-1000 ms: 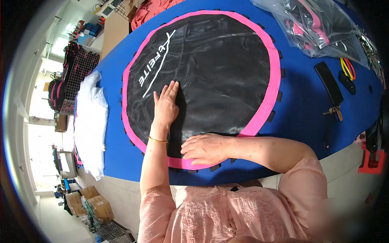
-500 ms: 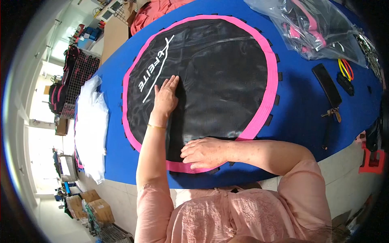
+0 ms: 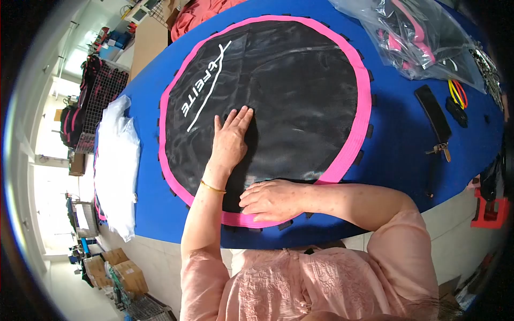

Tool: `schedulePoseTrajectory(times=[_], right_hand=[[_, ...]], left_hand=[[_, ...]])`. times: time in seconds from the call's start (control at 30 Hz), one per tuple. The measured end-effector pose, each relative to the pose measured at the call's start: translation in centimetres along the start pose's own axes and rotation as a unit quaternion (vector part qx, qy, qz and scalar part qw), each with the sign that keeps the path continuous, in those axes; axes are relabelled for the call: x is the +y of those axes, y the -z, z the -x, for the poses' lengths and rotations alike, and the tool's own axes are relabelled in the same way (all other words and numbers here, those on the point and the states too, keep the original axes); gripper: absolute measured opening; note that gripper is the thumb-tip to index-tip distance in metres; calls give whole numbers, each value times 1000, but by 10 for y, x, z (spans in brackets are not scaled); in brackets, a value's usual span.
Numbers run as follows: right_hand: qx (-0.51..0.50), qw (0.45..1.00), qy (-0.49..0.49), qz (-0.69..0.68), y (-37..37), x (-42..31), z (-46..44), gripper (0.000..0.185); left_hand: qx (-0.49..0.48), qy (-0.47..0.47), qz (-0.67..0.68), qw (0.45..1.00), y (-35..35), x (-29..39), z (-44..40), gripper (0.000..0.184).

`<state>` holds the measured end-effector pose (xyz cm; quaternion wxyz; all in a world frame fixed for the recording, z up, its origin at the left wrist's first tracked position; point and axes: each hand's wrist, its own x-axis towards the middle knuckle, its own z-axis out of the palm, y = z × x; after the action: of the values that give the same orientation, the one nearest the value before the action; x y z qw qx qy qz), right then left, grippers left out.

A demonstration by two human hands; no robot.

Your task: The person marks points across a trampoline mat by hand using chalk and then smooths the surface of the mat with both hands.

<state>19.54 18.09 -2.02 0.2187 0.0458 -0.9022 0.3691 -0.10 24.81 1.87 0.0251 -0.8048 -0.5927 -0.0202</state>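
Observation:
A round black trampoline mat (image 3: 300, 107) with a pink border and small black tabs around its edge lies flat, white lettering on its left side. My left hand (image 3: 231, 142) rests palm down on the black fabric, below the lettering, fingers stretched out and slightly spread. Close to the mat's near edge, my right hand (image 3: 273, 199) lies flat across the black fabric and the pink border. Neither hand grips anything. The fabric beneath both palms is hidden.
Blue cloth (image 3: 396, 144) covers the table. Clear plastic bags (image 3: 417, 40) with pink and black pieces lie at the far right, near a black strap (image 3: 432, 113) and yellow and red loops (image 3: 458, 93). White plastic sheeting (image 3: 115, 171) hangs at the left edge.
My left hand has slid right and slightly toward me over the mat, away from the lettering. The right hand stays almost in place. The mat appears shifted slightly upward in view.

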Motion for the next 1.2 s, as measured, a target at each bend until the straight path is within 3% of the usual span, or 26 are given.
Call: schedulePoseTrajectory(times=[0.3, 0.5, 0.63, 0.87, 1.2], right_hand=[[6, 1000, 4, 1, 1, 0, 0, 36], [2, 1000, 6, -5, 1, 2, 0, 35], [3, 1000, 9, 3, 1, 1, 0, 36], [7, 1000, 17, 3, -3, 5, 2, 36], [27, 1000, 6, 10, -5, 4, 2, 33]], left_hand=[[13, 0, -25, 1000, 1, -2, 12, 79], [9, 99, -29, 995, 1, -39, 49, 84], [2, 116, -16, 993, 0, -37, 50, 86], [14, 88, -1, 996, -4, -24, 29, 80], [-16, 5, 14, 1000, 16, 7, 87, 81]])
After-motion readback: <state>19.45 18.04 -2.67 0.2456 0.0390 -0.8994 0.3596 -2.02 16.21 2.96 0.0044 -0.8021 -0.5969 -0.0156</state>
